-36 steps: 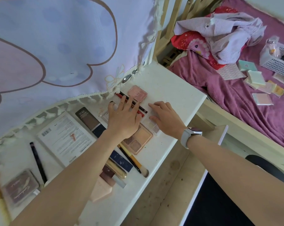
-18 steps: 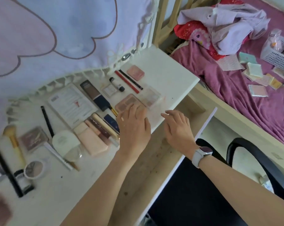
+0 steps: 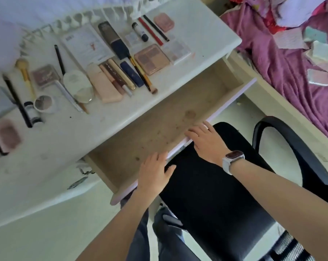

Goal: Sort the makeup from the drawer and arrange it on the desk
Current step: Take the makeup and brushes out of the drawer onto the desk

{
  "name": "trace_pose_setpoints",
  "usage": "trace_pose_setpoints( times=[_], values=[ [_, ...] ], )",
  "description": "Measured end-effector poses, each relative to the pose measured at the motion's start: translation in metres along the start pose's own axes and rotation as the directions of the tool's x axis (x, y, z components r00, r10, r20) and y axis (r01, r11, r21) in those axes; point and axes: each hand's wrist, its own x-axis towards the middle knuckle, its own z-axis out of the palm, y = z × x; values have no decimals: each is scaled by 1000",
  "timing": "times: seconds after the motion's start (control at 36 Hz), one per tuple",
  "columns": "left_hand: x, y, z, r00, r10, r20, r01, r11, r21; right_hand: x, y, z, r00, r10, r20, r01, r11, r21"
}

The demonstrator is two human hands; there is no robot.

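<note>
White table [image 3: 51,147] carries the makeup [image 3: 110,68] in rows along its back, left to right: brushes, compacts, tubes, palettes, pencils. Drawer [image 3: 159,125] below is pulled out, wooden bottom bare and stained. Left hand [image 3: 154,174] and right hand [image 3: 206,140] both rest flat, fingers spread, on its front edge, grasping nothing. Black chair [image 3: 225,194] sits under them.
</note>
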Motion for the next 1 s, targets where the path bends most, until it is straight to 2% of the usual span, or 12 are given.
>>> trace_pose_setpoints(
  times=[0.11,0.25,0.39,0.47,0.56,0.58,0.64,0.72,0.81,0.89,1.0],
  values=[
    [4,-3,6,988,-4,-157,11,999,44,6,5,7,996,3,-93,-15,992,-124],
    [11,-3,3,963,45,-266,-9,991,137,15,16,8,998,70,-4,-69,963,-260],
    [10,-4,-3,944,75,-322,-27,988,150,21,23,0,998,-21,65,44,926,-374],
    [14,-7,-13,884,98,-457,-46,991,125,27,33,-17,989,-133,-58,92,888,-450],
    [19,-14,-18,859,115,-498,-71,992,107,35,39,-33,963,-201,-181,103,891,-443],
    [18,-16,-18,866,95,-491,-64,995,79,37,38,-37,968,-174,-181,84,905,-417],
    [16,-18,-17,881,51,-470,-45,999,23,41,32,-41,994,-25,-103,-11,943,-334],
    [17,-21,-19,864,78,-498,-31,994,101,47,26,-41,983,183,-22,-184,960,-211],
    [23,-29,-34,834,91,-545,39,974,221,61,33,-43,978,205,-44,-210,961,-180],
    [29,-37,-48,859,53,-509,125,943,309,73,56,-49,962,271,-35,-273,945,-179],
    [33,-41,-53,888,-27,-458,194,927,322,84,74,-52,980,200,20,-186,939,-288]
  ],
)
